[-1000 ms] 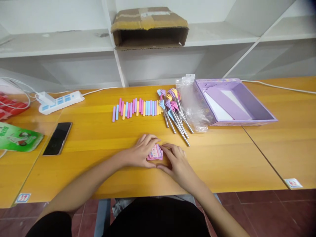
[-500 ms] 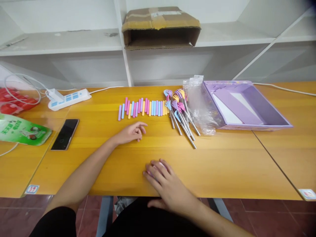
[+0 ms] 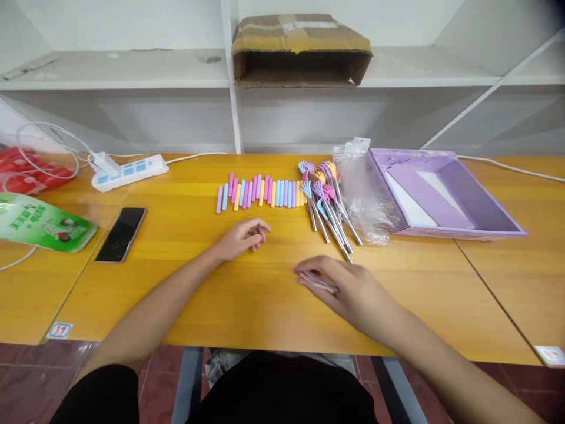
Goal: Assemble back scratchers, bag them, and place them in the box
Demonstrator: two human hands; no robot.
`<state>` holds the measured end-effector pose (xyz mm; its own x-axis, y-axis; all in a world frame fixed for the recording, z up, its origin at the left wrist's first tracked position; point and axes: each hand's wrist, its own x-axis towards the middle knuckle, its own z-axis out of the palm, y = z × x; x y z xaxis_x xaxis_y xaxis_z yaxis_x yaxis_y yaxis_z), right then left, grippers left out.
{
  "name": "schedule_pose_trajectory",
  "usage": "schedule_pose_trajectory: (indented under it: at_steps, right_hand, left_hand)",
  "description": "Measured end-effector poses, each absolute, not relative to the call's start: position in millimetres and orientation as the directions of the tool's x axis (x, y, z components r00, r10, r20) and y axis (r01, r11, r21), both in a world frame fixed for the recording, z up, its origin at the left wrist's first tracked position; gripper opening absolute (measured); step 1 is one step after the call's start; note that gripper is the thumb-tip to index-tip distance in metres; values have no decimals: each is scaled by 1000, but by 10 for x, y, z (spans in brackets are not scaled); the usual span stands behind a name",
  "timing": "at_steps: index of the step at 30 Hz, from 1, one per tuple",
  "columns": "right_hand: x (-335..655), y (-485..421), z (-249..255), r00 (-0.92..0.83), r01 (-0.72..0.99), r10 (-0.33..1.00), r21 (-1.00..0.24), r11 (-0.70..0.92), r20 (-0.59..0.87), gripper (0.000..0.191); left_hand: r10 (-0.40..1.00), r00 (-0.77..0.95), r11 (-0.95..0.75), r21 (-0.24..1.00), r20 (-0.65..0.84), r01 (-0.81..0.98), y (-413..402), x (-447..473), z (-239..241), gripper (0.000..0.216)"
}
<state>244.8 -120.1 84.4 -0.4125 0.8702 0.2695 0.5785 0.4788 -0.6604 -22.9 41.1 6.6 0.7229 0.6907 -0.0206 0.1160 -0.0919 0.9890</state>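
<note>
Open cardboard carton (image 3: pixel 304 38) is sitting on the white shelf (image 3: pixel 132 68). Power strip (image 3: pixel 148 167) is lying on the desk (image 3: pixel 198 312), back left, charger (image 3: pixel 105 163) plugged in, red packaging (image 3: pixel 33 171) resting nearby. Dark-screened phone (image 3: pixel 120 234) is lying flat near green pouch (image 3: pixel 46 221). Numbered label (image 3: pixel 59 330) is sitting at front edge.

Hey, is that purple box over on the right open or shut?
Open. The purple box has no lid over it, so its inner walls and the purple strip lying inside are in plain view.
</note>
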Motion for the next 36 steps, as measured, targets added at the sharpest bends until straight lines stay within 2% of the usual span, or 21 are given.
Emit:
schedule_pose_trajectory:
  at_steps: [3,5,7,9,12,16,24,28,31,36]
  right_hand:
    - [2342,-746,794,-489,635,821,-524,567,295,9]
    - [2259,-545,562,-518,668,808,-458,587,279,8]
    - [2200,-452,300,-513,665,818,-482,570,260,8]
    - [2180,-445,110,-490,636,835,-553,538,250,17]
    - [2209,-486,-4,-464,596,846,-614,517,263,27]
    - [2261,-488,-43,-440,524,814,-628,576,380,40]
    - [2279,-466,-63,-443,474,806,-660,583,393,47]
    - [2291,-445,-34,-384,533,840,-651,541,384,45]
    - [2331,-445,-25,-377,648,866,-574,501,330,42]
    - [2424,-490,-48,-369,789,908,-449,418,197,38]
  left_hand:
    - [720,693,-122,990,44,64,417,-238,61,26]
    - [721,685,-240,965,107,101,380,-225,96,24]
    - [679,719,-394,901,152,182,307,-188,145,26]
    - [624,769,-490,837,141,244,212,-129,183,34]
    - [636,769,-460,833,66,309,85,-33,199,48]
    - [684,729,-377,844,-24,382,21,35,187,63]
    - [616,782,-389,827,-95,406,105,36,117,66]
    - [575,816,-480,786,-52,389,125,43,94,47]
    - [542,841,-565,741,3,362,97,65,102,26]
    - [615,787,-607,669,52,429,41,70,65,26]
